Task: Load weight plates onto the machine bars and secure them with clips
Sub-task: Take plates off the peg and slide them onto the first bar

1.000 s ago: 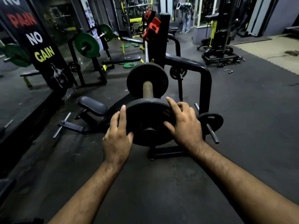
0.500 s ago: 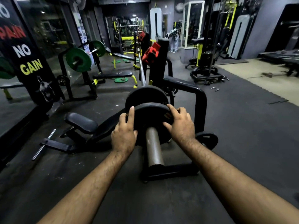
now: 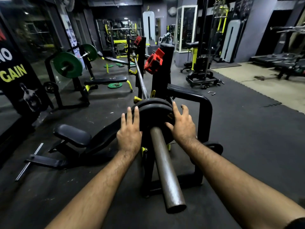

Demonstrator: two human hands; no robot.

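A black weight plate (image 3: 152, 116) sits on the barbell sleeve (image 3: 165, 169), pressed up against a second black plate (image 3: 151, 101) behind it. My left hand (image 3: 129, 135) lies flat on the near plate's left side, fingers straight. On its right side my right hand (image 3: 182, 128) presses with spread fingers. The bare sleeve end sticks out toward me between my forearms. A red clip (image 3: 154, 61) hangs on the black upright (image 3: 160, 76) beyond the plates. Another red clip (image 3: 137, 40) sits at the far upright.
A black incline bench (image 3: 72, 135) stands to the left, with a loose steel bar (image 3: 29, 162) on the floor. A small black plate (image 3: 214, 147) hangs on a storage peg at right. Green plates (image 3: 67, 64) load a rack at the back left. Rubber floor lies open to the right.
The plate in my hands has slid along the sleeve away from me and now rests against the other plate. More bare sleeve shows in front. My head has risen.
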